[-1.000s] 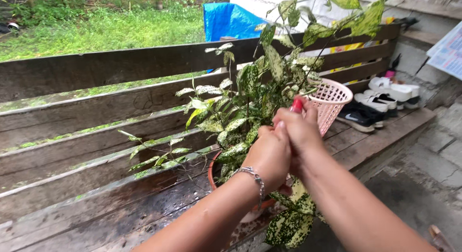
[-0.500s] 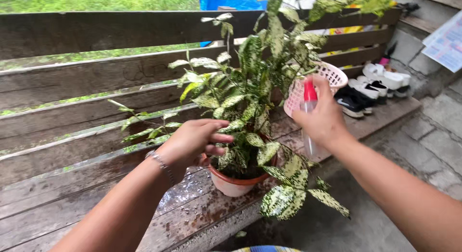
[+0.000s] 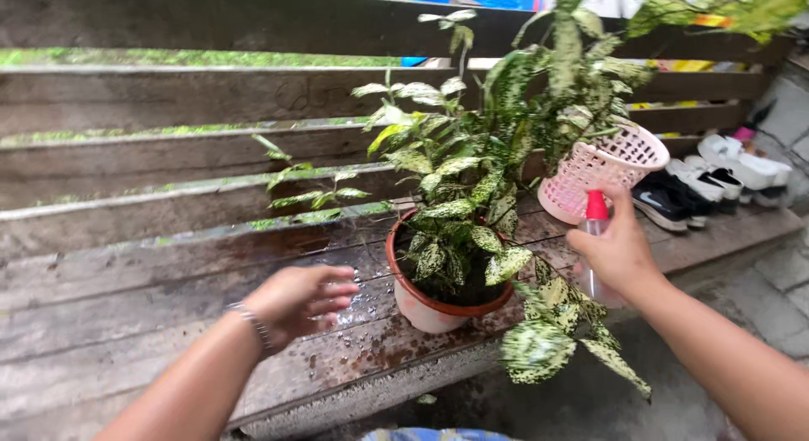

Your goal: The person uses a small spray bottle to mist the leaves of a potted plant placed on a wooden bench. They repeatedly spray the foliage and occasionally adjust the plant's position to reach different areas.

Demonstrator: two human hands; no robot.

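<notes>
Moved: left hand off leaves, fingers spread, empty
Right hand: clamped on spray bottle
Between: potted plant
Behind: pink basket, shoes

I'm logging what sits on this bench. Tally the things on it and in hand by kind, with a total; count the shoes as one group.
Potted plants: 1
Pink baskets: 1
Spray bottles, held in the right hand: 1
Groups of shoes: 1
Total: 4
The left hand holds nothing, open over the wet bench.
</notes>
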